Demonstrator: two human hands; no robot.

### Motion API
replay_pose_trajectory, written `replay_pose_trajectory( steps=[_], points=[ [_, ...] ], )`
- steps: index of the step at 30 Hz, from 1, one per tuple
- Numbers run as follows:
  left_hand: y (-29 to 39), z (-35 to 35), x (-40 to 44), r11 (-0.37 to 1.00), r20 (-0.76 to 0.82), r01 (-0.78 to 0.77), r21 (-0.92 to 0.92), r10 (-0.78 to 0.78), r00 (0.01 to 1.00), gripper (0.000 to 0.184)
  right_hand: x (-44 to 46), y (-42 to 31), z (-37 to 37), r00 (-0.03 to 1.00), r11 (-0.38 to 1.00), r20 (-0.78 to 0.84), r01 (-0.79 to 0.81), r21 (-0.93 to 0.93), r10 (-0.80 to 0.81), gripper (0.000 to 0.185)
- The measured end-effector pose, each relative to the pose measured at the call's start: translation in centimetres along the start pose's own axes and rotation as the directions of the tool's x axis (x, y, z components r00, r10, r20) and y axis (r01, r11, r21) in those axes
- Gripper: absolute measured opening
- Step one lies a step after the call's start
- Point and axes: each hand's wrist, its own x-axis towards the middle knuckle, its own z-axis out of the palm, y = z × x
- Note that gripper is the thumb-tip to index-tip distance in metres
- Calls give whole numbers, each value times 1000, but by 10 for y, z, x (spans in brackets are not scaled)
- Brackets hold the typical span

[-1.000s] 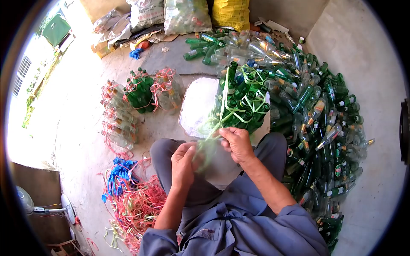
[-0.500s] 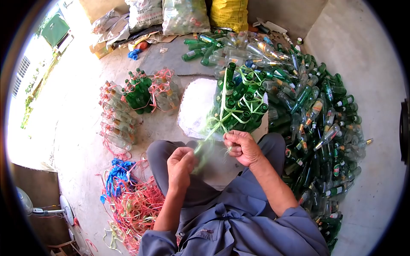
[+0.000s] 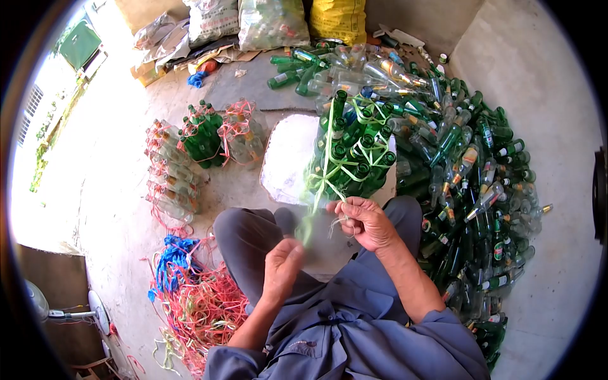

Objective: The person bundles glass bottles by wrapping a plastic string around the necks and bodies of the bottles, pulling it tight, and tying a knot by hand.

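Note:
A bundle of green glass bottles (image 3: 361, 158) stands upright on a white slab (image 3: 285, 158) in front of my knees. Light green plastic strapping (image 3: 327, 158) loops around the bottle necks and gathers in a knot at the near left corner. My right hand (image 3: 364, 221) pinches a short end of that strapping close to the knot, with thin frayed strands hanging below the fingers. Lower and to the left, my left hand (image 3: 282, 266) is closed on the other length, which runs down from the knot and is smeared by motion.
Loose bottles (image 3: 468, 190) are heaped along the right wall. At left stand tied bundles of clear bottles (image 3: 171, 174) and green bottles (image 3: 201, 136). A tangle of red and pink strapping (image 3: 206, 304) lies by my left knee, with blue strapping (image 3: 176, 258) on it. Sacks (image 3: 273, 25) line the back.
My left hand has moved down and to the right, drawing the green strapping into a steeper line. My right hand stays near the knot, its grip slightly shifted.

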Motion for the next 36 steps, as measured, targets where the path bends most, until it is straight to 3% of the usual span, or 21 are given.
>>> replay_pose_trajectory(
  steps=[3,13,14,16,19,20,23,26,29,32,34,35,36],
  points=[
    [-17,11,-15,996,61,26,84,-31,998,18,2,5,4,998,1000,-66,0,-20,-2,17],
    [-45,17,-40,957,134,96,275,-137,981,21,-1,14,7,997,996,-15,-69,58,70,19],
    [-43,15,-39,899,130,-110,423,60,990,22,-2,14,6,997,995,-22,-72,74,73,19],
    [-29,12,-37,598,214,-450,663,425,880,27,-3,13,4,997,994,-37,-71,88,74,19],
    [9,10,-30,366,276,-554,748,587,761,37,-5,11,4,996,995,-60,-68,74,73,20],
    [16,8,-24,362,253,-570,737,635,730,38,-5,10,4,995,995,-67,-70,66,74,20],
    [44,9,2,560,135,-549,621,614,778,31,-4,11,7,994,998,-90,-56,15,57,19],
    [52,21,47,638,66,-498,587,576,815,34,-2,13,8,995,997,-87,-45,-63,39,20],
    [52,40,90,756,45,-489,434,524,851,38,-2,16,7,994,994,-95,-59,-88,51,21],
    [37,46,124,529,167,-614,586,662,730,34,-2,10,10,991,995,-95,-96,5,96,21],
    [28,47,131,844,92,-415,341,409,908,32,-2,7,11,990,993,-80,-110,52,114,21],
    [24,48,133,942,89,-270,200,257,962,32,-1,7,11,991,993,-72,-108,54,112,21],
    [23,50,132,944,79,-264,198,253,964,22,-1,8,11,992,993,-65,-107,56,111,21]
  ],
)
